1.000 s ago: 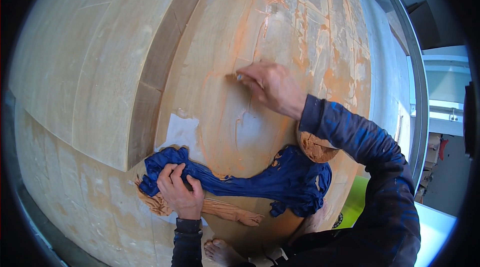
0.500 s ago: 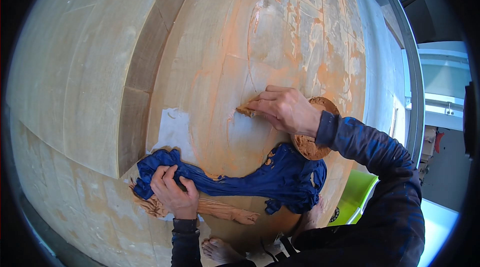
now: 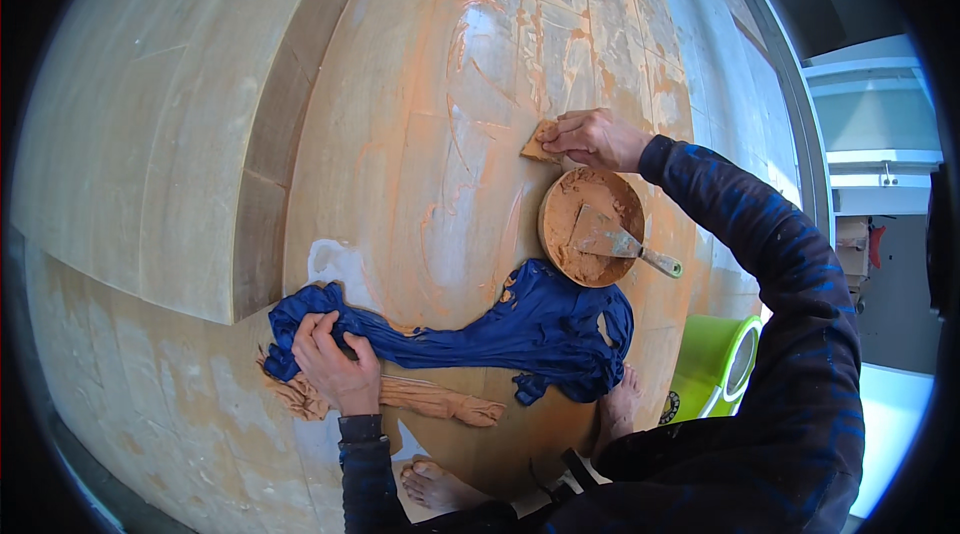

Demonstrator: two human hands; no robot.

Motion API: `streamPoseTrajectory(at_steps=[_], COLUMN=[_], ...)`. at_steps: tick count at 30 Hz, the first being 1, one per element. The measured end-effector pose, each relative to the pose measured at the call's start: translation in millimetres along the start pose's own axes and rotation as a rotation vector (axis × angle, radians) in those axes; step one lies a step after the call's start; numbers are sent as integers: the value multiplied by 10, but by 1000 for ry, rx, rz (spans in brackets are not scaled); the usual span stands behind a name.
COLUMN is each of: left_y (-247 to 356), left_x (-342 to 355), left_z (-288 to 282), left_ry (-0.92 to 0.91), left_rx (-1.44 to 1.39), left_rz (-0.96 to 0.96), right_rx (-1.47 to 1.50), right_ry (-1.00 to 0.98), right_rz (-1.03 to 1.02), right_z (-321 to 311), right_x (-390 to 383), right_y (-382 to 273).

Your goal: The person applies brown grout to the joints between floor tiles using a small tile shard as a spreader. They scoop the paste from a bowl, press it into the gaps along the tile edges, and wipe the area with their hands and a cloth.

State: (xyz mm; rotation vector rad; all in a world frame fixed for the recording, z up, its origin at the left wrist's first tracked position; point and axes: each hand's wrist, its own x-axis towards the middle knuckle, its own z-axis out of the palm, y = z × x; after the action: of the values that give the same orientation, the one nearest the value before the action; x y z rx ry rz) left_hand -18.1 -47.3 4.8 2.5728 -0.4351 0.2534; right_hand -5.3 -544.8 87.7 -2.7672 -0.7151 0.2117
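My left hand (image 3: 335, 364) rests with curled fingers gripping the left end of a crumpled dark blue cloth (image 3: 480, 349). A tan, rumpled cloth (image 3: 450, 402) lies beneath and below it. My right hand (image 3: 590, 139) pinches a small, square, tan-coated spreader (image 3: 540, 142) against the tiled surface (image 3: 380, 174), which is streaked with orange-tan paste. Just below that hand sits a round bowl (image 3: 560, 254) of thick tan paste, with a putty knife (image 3: 600, 232) lying in it, its handle over the right rim.
A raised tiled step (image 3: 150, 154) runs along the left. My bare feet (image 3: 430, 484) are at the bottom. A bright green bucket (image 3: 700, 369) stands at lower right, beside a metal frame edge (image 3: 815, 169) and a glazed white unit (image 3: 870, 114).
My right hand first moved down, then up and rightward with the spreader, uncovering the bowl and knife. My left hand stays on the blue cloth. The view has shifted slightly.
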Motion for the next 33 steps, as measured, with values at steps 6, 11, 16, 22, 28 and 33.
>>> streamPoseTrajectory(at_steps=[6,11,16,22,28,33], left_y=[81,146,985,1951,2193,2204], left_x=[-18,14,17,-72,190,326], left_z=[46,-193,-326,694,959,855], left_ry=[-7,-11,-273,-890,-1070,-912], left_rx=[-30,23,-403,-828,-855,-805], left_rz=[38,12,-38,-96,-355,-428], right_rx=[91,157,536,1131,1478,1453], right_ry=[46,27,327,976,1242,1169], right_rz=[422,576,1039,1342,1619,1599], right_z=[-774,-1401,-1210,-163,687,979], right_x=[-423,-1031,-2114,-2789,-3123,-3115], right_y=[-614,-1579,-2357,-2669,-2659,-2507])
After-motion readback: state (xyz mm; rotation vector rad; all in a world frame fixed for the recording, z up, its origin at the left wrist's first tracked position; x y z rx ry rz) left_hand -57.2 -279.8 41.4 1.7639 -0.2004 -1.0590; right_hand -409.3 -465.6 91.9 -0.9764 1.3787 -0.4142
